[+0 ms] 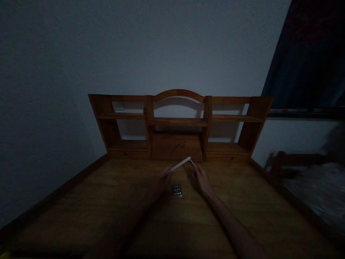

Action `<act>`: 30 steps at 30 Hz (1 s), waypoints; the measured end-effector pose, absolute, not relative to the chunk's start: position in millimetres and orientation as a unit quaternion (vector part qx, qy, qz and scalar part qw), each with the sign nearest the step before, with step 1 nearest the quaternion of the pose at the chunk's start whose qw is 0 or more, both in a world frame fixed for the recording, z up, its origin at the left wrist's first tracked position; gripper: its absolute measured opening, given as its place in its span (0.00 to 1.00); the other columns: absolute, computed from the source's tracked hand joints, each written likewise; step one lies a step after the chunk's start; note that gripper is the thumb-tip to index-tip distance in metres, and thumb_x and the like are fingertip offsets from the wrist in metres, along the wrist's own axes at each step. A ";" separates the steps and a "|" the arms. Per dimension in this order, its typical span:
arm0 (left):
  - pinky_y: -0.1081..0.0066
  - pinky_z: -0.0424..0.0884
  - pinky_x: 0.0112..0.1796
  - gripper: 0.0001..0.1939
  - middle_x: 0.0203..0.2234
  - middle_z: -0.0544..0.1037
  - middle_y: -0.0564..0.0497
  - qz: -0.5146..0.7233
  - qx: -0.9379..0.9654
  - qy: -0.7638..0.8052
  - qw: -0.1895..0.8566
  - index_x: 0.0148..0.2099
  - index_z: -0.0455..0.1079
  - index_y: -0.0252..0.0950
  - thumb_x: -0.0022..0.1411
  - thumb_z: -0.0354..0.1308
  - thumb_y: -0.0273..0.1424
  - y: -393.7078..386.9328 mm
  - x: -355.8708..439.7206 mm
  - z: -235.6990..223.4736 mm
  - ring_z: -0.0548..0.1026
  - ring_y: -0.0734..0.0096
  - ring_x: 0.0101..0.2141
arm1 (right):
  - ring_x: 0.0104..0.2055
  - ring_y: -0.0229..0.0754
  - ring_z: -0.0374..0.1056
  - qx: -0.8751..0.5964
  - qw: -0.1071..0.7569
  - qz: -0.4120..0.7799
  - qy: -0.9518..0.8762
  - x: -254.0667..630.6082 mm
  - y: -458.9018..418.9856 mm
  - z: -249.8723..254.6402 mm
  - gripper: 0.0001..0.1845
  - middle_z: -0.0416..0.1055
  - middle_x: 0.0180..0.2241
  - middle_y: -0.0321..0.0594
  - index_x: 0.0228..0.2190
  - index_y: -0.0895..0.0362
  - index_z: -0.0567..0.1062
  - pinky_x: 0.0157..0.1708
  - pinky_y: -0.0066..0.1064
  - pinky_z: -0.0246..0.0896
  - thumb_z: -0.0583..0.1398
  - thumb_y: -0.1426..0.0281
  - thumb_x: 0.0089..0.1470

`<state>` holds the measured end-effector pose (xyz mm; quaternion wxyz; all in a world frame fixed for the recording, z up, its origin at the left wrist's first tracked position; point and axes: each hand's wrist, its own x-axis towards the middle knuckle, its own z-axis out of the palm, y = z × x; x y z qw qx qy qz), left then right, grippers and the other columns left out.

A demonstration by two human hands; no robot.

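Over the wooden desk, my left hand (pixel 163 179) is closed round the lower end of a long, narrow white bar (pixel 181 164). The bar slants up to the right. My right hand (pixel 201 175) is closed on a slim, shiny metal tool (pixel 191 162), whose exact kind the dim light hides. The tool's tip meets or nearly meets the far end of the bar. Between my forearms, a small dark green block with rows of pale pieces (pixel 176 190) lies on the desk. A tiny light-coloured bit (pixel 180 196) is at its near edge.
A wooden shelf unit (pixel 178 122) stands along the back of the desk (pixel 231 201), against a pale wall (pixel 172 54). Raised wooden edges run along both sides. A dark curtained window (pixel 309 61) is at upper right, with a bed (pixel 318 187) below it.
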<state>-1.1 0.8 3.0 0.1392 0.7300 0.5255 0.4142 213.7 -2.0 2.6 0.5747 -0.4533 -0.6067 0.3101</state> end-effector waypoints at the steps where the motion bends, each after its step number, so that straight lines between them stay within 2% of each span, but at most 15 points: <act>1: 0.72 0.66 0.33 0.20 0.31 0.77 0.53 0.417 0.727 0.528 0.136 0.40 0.70 0.40 0.65 0.43 0.47 2.1 -2.5 3.0 0.75 0.69 0.31 | 0.27 0.39 0.60 -0.450 0.577 0.316 -0.604 213.9 -1.6 2.6 0.23 0.64 0.24 0.34 0.28 0.56 0.69 0.29 0.28 0.54 0.49 0.51 0.59; 9: 0.74 0.66 0.31 0.20 0.28 0.76 0.55 0.451 0.705 0.522 0.164 0.39 0.70 0.40 0.64 0.44 0.47 4.6 -8.1 6.5 0.74 0.70 0.30 | 0.28 0.40 0.60 -0.446 0.577 0.322 -0.604 215.4 -1.5 2.5 0.22 0.62 0.24 0.34 0.27 0.55 0.68 0.31 0.29 0.54 0.49 0.51 0.60; 14: 0.74 0.67 0.34 0.18 0.32 0.78 0.54 0.429 0.737 0.494 0.169 0.41 0.71 0.42 0.64 0.45 0.45 -0.8 -1.9 5.7 0.75 0.70 0.32 | 0.28 0.41 0.61 -0.457 0.574 0.304 -0.608 215.5 -1.9 1.7 0.22 0.64 0.25 0.35 0.30 0.55 0.70 0.31 0.30 0.54 0.49 0.52 0.60; 19: 0.73 0.67 0.33 0.19 0.30 0.77 0.53 0.451 0.709 0.515 0.168 0.40 0.70 0.40 0.65 0.44 0.46 3.6 -6.8 6.3 0.74 0.70 0.31 | 0.29 0.41 0.61 -0.456 0.590 0.283 -0.603 215.3 -3.6 3.6 0.21 0.66 0.26 0.35 0.30 0.55 0.71 0.32 0.30 0.54 0.49 0.53 0.60; 24: 0.75 0.65 0.31 0.19 0.28 0.75 0.55 0.443 0.730 0.475 0.210 0.37 0.69 0.39 0.65 0.43 0.45 -0.7 -3.1 9.3 0.72 0.72 0.29 | 0.31 0.42 0.61 -0.455 0.589 0.277 -0.607 214.9 -5.5 4.8 0.20 0.66 0.27 0.35 0.30 0.54 0.70 0.33 0.30 0.54 0.50 0.53 0.60; 30: 0.74 0.65 0.33 0.19 0.29 0.74 0.54 0.434 0.734 0.470 0.226 0.37 0.68 0.39 0.66 0.41 0.45 -4.1 0.3 9.7 0.72 0.71 0.31 | 0.33 0.42 0.60 -0.444 0.585 0.271 -0.622 216.2 -8.5 7.1 0.18 0.66 0.29 0.35 0.31 0.54 0.69 0.35 0.29 0.53 0.50 0.54 0.60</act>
